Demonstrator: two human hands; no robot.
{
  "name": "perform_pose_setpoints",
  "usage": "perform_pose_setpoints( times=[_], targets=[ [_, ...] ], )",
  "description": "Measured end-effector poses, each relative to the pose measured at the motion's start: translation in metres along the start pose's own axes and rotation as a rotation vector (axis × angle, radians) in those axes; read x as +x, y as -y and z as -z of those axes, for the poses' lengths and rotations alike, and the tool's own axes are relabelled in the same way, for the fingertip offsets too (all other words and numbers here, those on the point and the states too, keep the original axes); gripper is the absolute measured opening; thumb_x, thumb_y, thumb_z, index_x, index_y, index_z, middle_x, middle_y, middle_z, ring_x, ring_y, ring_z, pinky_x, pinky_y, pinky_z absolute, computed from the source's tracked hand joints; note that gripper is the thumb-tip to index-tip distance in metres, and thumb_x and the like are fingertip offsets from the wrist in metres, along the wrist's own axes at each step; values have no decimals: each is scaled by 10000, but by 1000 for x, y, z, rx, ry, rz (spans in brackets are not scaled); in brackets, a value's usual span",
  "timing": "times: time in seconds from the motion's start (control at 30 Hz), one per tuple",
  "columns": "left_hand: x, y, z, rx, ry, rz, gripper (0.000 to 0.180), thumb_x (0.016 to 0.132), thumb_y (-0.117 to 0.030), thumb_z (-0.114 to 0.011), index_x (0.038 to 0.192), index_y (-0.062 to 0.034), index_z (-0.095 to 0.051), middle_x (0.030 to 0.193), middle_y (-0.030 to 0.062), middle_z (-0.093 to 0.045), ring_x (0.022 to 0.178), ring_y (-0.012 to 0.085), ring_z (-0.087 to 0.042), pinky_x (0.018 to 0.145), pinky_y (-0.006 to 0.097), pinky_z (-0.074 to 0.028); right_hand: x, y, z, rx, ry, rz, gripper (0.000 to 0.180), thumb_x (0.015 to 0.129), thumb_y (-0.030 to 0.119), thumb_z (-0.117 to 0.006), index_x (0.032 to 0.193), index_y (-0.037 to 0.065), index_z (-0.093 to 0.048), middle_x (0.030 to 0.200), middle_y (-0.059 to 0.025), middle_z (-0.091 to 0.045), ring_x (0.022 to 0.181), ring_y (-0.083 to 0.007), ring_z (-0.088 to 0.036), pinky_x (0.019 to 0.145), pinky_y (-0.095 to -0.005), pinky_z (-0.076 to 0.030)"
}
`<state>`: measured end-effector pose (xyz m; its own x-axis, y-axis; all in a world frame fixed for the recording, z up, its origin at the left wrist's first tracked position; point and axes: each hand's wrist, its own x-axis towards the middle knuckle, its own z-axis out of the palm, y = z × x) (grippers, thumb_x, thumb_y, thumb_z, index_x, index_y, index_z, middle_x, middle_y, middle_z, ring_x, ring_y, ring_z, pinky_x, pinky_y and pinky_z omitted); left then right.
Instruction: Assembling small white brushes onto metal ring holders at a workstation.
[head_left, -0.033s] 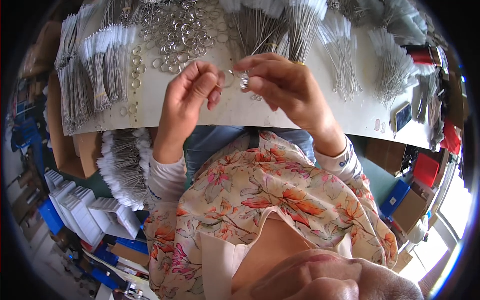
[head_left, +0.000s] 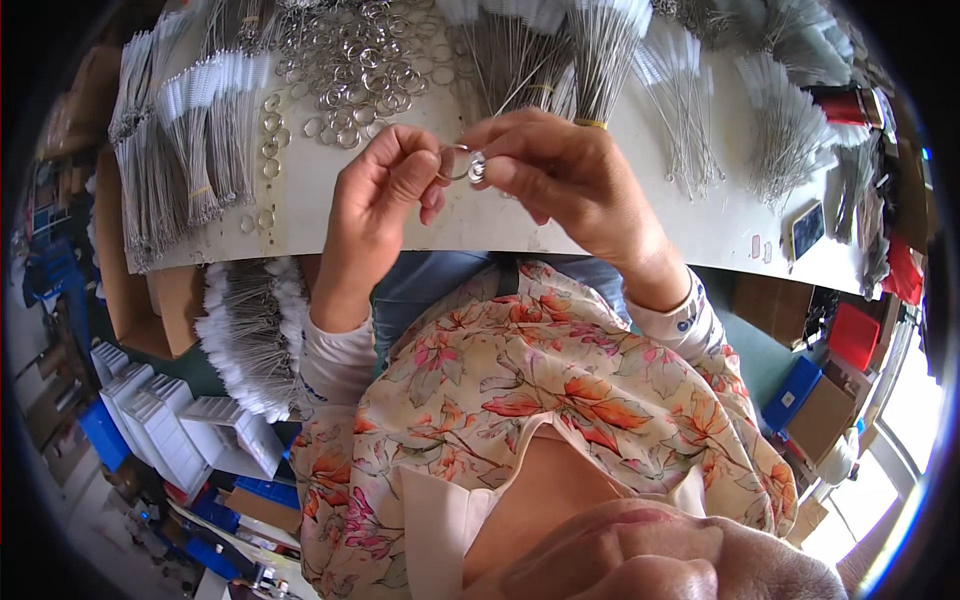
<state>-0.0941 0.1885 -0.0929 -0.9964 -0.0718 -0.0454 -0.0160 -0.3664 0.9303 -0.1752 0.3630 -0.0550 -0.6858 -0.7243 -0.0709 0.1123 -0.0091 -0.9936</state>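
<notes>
Over the near part of the table, my left hand (head_left: 385, 185) pinches a shiny metal split ring (head_left: 455, 163) between thumb and fingers. My right hand (head_left: 560, 170) is closed on a tight stack of small shiny metal loops (head_left: 477, 168). Ring and loops meet between my hands; whether the ring passes through the loops is too small to tell. My fingers hide what lies behind the loops. Just beyond my right hand lies a bundle of thin wire brushes (head_left: 603, 70) with white bristles and a yellow band.
A heap of loose metal rings (head_left: 365, 70) spreads across the far table. Brush bundles (head_left: 210, 130) lie at the left, with more brushes (head_left: 780, 130) at the right. A phone (head_left: 806, 232) rests near the right edge. Below the table's left side stands a cardboard box (head_left: 150, 300).
The ring and the stack of loops have come together, with the loops shifting slightly left. My left hand has moved slightly right.
</notes>
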Motion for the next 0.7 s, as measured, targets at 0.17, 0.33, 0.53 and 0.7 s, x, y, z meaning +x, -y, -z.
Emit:
perform_pose_setpoints(
  times=[0.17,0.33,0.53,0.7],
  targets=[
    [1,6,-19,41,-145,-226,102,887,-82,-558,905,17,-544,779,53,-605,625,70,-532,569,204,-450,-9,-6,-9,-195,24,239,68,796,40,-632,844,-7,-642,823,-68,-602,682,-146,-592,577,-239,-453],
    [-11,-5,-20,-126,-35,-117,155,842,-5,-587,990,36,-604,901,108,-643,764,107,-607,679,220,-512,-20,-21,-14,-891,-188,926,177,606,62,-657,781,36,-651,854,-20,-607,616,-127,-589,469,-247,-455],
    [-18,-26,-22,100,15,-134,243,783,73,-614,1025,52,-602,959,120,-630,825,140,-624,735,233,-526,-26,-11,-13,-1033,-82,940,230,546,82,-644,772,39,-655,882,-29,-607,643,-116,-580,464,-246,-452],
    [-20,-22,-26,606,-110,-528,273,732,83,-634,1002,40,-623,952,129,-635,805,168,-645,714,243,-538,-21,-6,-7,-363,-54,474,92,766,34,-655,855,36,-676,781,-66,-605,612,-170,-552,507,-245,-444]
  ],
)
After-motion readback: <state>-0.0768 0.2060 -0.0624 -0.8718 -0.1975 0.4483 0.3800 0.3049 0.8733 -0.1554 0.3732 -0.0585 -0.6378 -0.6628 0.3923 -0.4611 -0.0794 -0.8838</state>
